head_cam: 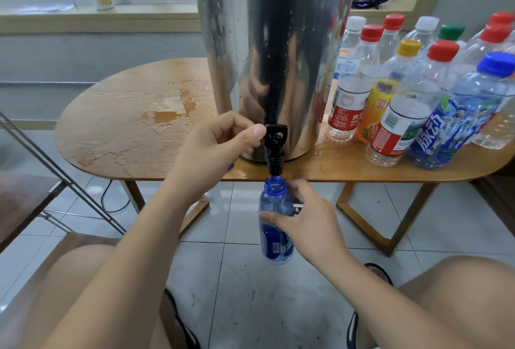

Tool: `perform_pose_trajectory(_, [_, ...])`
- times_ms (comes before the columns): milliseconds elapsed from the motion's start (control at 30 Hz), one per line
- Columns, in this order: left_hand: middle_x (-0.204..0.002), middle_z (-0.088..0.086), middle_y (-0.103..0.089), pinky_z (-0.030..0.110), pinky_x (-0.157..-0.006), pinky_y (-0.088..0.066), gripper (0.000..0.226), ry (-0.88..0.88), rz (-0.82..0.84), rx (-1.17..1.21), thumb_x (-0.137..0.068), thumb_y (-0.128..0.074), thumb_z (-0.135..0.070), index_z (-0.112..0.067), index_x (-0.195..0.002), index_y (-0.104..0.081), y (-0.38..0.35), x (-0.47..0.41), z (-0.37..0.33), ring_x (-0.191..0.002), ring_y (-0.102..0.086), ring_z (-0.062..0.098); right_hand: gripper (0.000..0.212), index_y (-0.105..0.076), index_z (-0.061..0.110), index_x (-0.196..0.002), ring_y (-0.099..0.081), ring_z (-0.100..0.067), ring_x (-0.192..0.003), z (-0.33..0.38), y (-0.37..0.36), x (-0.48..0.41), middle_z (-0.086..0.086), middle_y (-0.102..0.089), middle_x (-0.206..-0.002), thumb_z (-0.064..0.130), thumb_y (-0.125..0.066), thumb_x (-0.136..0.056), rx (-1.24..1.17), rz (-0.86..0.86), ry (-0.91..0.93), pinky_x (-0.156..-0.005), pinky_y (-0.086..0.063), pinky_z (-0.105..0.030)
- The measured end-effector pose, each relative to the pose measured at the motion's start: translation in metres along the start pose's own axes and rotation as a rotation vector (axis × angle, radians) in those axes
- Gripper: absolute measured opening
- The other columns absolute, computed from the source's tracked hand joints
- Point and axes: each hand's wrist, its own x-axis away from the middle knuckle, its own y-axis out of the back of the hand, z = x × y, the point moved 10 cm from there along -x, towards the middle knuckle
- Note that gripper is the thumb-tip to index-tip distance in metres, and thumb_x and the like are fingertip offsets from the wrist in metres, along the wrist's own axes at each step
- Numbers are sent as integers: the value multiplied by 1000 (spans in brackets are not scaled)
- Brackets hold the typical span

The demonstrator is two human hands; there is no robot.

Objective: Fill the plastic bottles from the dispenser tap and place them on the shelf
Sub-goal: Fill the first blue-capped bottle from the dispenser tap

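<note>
Both hands work at the middle of the frame. Her or his left hand curls at the black plastic tap, thumb tip against its lever. Lower down, the right hand grips the uncapped blue clear plastic bottle, upright below the table edge, mouth just under the spout. Above stands the tall shiny steel dispenser on a wet oval wooden table; capped plastic bottles crowd the right.

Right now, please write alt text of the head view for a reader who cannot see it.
A person's right hand holds an open blue bottle under the black tap of a steel dispenser, while the left hand pinches the tap. The dispenser stands on a wet wooden table, with capped bottles on its right.
</note>
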Motion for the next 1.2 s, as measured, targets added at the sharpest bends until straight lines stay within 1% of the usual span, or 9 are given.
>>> perform_pose_trajectory(167, [-93,-12,-77,17,-77,-51,10,0,-84,-270,-98,-80,-40,-30,-100,-75,27,2,29,-92,-71,7,68,-58,41,-131,-66,3,-107,1,2,4,25,-71,-119,49,-96,-75,-33,9,3,-85,-61,-23])
perform_pose_trajectory(333, [-114,-17,-67,34,-86,-47,28,31,-68,-567,-89,-87,-42,-39,-109,-69,32,6,64,-110,-60,8,66,-59,43,-128,-65,9,-105,5,3,7,28,-72,-116,46,-97,-74,-58,18,18,-77,-55,-11])
perform_pose_trajectory(433, [-117,-13,-67,36,-88,-48,28,41,-47,-610,-89,-85,-43,-38,-112,-69,26,7,73,-110,-58,11,70,-57,44,-132,-66,3,-110,5,-1,10,26,-71,-121,46,-97,-75,-47,44,12,-85,-60,-19])
perform_pose_trajectory(533, [-112,-15,-67,30,-85,-46,19,-3,-29,-667,-93,-83,-33,-33,-108,-72,19,8,76,-105,-55,10,72,-56,43,-135,-66,1,-113,6,-3,11,26,-70,-124,47,-96,-76,-40,63,15,-90,-61,-24])
perform_pose_trajectory(633, [-104,-21,-63,19,-78,-42,13,1,-11,-674,-94,-81,-27,-31,-104,-74,17,10,77,-99,-54,10,71,-56,44,-135,-65,1,-113,6,-5,12,27,-69,-124,46,-96,-76,-33,71,21,-89,-60,-23])
perform_pose_trajectory(767, [-97,-18,-70,11,-74,-44,13,-12,11,-562,-94,-84,-29,-31,-103,-75,13,17,68,-97,-63,1,66,-59,45,-131,-65,2,-112,5,-6,13,27,-70,-120,44,-96,-76,-30,69,34,-87,-59,-20])
perform_pose_trajectory(1000, [-97,-20,-76,11,-76,-47,11,9,85,-336,-95,-83,-37,-33,-103,-77,-13,36,52,-99,-70,3,60,-61,52,-123,-67,0,-105,4,-11,13,22,-72,-114,48,-95,-74,-21,53,64,-89,-62,-29])
perform_pose_trajectory(1100, [-97,-20,-76,10,-75,-46,13,17,142,-327,-93,-84,-35,-32,-105,-78,-25,40,52,-97,-70,2,59,-60,53,-122,-68,-4,-104,3,-15,13,20,-72,-113,53,-93,-73,-1,58,70,-90,-63,-35])
perform_pose_trajectory(1200, [-95,-21,-74,8,-73,-44,19,24,163,-341,-88,-88,-38,-33,-103,-79,-31,42,52,-95,-67,2,60,-57,54,-121,-68,-6,-103,3,-19,14,19,-71,-113,58,-89,-71,30,67,82,-89,-63,-35])
